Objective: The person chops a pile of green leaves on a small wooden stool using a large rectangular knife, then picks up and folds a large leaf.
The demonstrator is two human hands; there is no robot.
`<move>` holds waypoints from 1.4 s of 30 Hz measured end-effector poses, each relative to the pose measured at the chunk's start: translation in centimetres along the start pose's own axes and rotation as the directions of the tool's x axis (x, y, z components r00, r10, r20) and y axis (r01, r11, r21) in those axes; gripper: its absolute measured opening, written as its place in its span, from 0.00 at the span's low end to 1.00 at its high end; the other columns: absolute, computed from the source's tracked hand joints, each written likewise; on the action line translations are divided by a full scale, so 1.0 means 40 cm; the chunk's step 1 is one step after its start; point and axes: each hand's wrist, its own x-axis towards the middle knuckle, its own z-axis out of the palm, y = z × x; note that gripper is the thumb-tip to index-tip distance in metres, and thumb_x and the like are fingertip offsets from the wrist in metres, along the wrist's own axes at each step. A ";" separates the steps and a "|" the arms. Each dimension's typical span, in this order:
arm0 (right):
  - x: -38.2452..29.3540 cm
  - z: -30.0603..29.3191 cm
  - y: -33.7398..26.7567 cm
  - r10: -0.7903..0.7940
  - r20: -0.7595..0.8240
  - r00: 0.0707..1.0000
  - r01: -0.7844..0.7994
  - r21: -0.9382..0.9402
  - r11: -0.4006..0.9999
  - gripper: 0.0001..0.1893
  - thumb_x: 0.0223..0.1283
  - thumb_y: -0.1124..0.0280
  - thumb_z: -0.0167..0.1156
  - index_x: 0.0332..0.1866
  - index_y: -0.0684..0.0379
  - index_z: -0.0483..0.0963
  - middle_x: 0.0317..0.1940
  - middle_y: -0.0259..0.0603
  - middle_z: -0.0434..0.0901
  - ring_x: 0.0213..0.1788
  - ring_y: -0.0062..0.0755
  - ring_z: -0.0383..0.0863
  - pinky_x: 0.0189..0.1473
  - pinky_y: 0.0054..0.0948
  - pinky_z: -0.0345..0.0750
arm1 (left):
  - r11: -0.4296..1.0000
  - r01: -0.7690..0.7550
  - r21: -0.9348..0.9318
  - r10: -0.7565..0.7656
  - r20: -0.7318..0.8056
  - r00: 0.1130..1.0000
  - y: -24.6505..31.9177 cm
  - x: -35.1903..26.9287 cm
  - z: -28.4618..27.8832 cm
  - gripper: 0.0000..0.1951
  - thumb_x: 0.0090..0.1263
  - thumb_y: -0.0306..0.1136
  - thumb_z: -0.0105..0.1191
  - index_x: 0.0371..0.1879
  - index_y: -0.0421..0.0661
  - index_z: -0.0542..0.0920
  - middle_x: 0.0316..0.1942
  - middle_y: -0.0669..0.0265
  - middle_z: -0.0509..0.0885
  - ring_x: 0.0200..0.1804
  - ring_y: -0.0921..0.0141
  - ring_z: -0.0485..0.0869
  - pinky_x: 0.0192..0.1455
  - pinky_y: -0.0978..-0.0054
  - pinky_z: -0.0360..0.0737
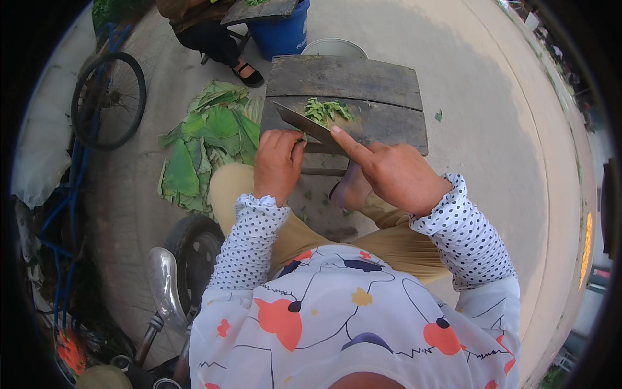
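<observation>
In front of me stands a low table of dark wooden planks [340, 80]. My right hand [393, 165] grips a cleaver [308, 125], its index finger stretched along the top of the blade. The handle is hidden in my palm. At the table's near left edge, my left hand [279, 163] pinches a bit of green leaf [302, 137], most of it covered by my fingers, just left of the blade. Beyond the cleaver lies a small heap of cut green leaves [325, 111] on the boards.
Large green leaves [209, 131] are piled on the concrete left of the table. A blue bucket [279, 31] and a pale round container [335, 47] stand behind it. A seated person [209, 36] is at the upper left. A spoked wheel [109, 101] and a motorcycle's front wheel [194, 257] flank my left.
</observation>
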 end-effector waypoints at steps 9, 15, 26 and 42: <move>0.100 0.060 -0.013 -0.075 -0.016 0.997 0.075 0.016 0.997 0.51 0.56 0.79 0.67 0.88 0.59 0.54 0.31 0.49 0.84 0.29 0.51 0.87 0.33 0.43 0.84 | 1.000 -0.007 -0.011 0.007 0.001 1.000 0.003 -0.003 -0.005 0.10 0.66 0.21 0.68 0.44 0.43 0.86 0.43 0.58 0.88 0.48 0.54 0.84 0.52 0.58 0.82; 0.162 0.101 0.034 0.014 -0.104 0.995 -0.003 0.110 0.994 0.53 0.51 0.76 0.71 0.87 0.60 0.54 0.40 0.54 0.87 0.35 0.54 0.89 0.36 0.45 0.85 | 1.000 -0.002 -0.011 0.001 -0.046 0.999 0.009 -0.003 0.000 0.10 0.65 0.22 0.69 0.43 0.43 0.86 0.43 0.59 0.88 0.49 0.54 0.84 0.52 0.57 0.81; 0.022 -0.013 -0.007 0.005 0.032 0.999 -0.007 0.051 0.999 0.49 0.58 0.80 0.63 0.89 0.53 0.54 0.32 0.50 0.84 0.28 0.52 0.86 0.31 0.45 0.82 | 1.000 -0.008 -0.030 0.007 -0.051 0.999 -0.001 0.000 0.000 0.10 0.64 0.22 0.70 0.42 0.42 0.84 0.42 0.59 0.87 0.47 0.53 0.83 0.51 0.57 0.81; 0.113 0.078 0.022 -0.019 -0.076 0.997 0.028 0.123 0.992 0.47 0.60 0.78 0.64 0.87 0.55 0.56 0.31 0.50 0.85 0.29 0.53 0.86 0.32 0.46 0.82 | 0.998 -0.031 -0.046 0.029 -0.040 0.999 -0.001 0.001 0.007 0.10 0.63 0.21 0.69 0.40 0.42 0.84 0.42 0.58 0.86 0.48 0.53 0.83 0.51 0.57 0.82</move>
